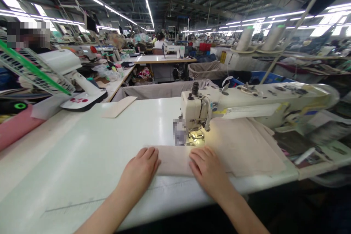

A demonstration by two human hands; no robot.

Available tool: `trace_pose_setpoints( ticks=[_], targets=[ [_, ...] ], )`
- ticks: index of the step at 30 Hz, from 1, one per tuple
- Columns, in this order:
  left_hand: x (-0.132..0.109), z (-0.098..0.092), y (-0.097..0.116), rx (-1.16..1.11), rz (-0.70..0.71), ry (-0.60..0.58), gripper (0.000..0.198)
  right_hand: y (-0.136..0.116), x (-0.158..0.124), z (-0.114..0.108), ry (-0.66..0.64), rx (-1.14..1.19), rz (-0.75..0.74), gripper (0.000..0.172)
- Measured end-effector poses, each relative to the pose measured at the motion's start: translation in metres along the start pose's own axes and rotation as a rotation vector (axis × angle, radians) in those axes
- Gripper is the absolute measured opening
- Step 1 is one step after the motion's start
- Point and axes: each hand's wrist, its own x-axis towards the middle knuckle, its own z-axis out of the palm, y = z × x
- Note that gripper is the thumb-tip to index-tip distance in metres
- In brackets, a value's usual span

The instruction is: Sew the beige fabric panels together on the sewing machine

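A folded beige fabric piece [174,159] lies on the pale sewing table just in front of the sewing machine [197,111]. At its left end, my left hand [145,162] is closed with curled fingers over the cloth. My right hand [204,161] grips the same piece farther right, its fingertips just below the lit presser foot [197,136]. Under the machine arm and to the right, more beige fabric [246,150] is spread in layers. The undersides of both hands are hidden.
A small beige panel [119,107] lies at the table's back left. Beside it stands a white fan [82,98] with a green-rimmed guard. Cloth-lined bins [164,90] are behind the table, and thread cones [245,38] stand above the machine. A person [159,42] sits farther back.
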Motion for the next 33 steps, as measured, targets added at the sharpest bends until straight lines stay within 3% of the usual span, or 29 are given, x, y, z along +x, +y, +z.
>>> trace_pose_setpoints(
  ticks=[5, 8, 13, 22, 33],
  targets=[
    [0.055, 0.0, 0.015, -0.091, 0.035, 0.009, 0.037, -0.005, -0.007, -0.004, 0.023, 0.003, 0.082, 0.014],
    [0.09, 0.003, 0.02, -0.105, 0.055, -0.061, 0.043, -0.009, -0.01, -0.005, 0.018, 0.011, 0.105, 0.018],
    [0.128, 0.011, 0.023, -0.151, 0.167, -0.089, 0.045, -0.01, -0.008, -0.004, 0.019, -0.012, 0.128, 0.022],
    [0.156, 0.02, 0.009, -0.146, 0.254, -0.056, 0.041, -0.004, 0.005, 0.005, 0.024, 0.024, 0.157, 0.023],
    [0.158, 0.026, 0.009, -0.113, 0.261, -0.008, 0.04, -0.004, 0.005, 0.005, 0.042, 0.04, 0.178, 0.02]
  ],
)
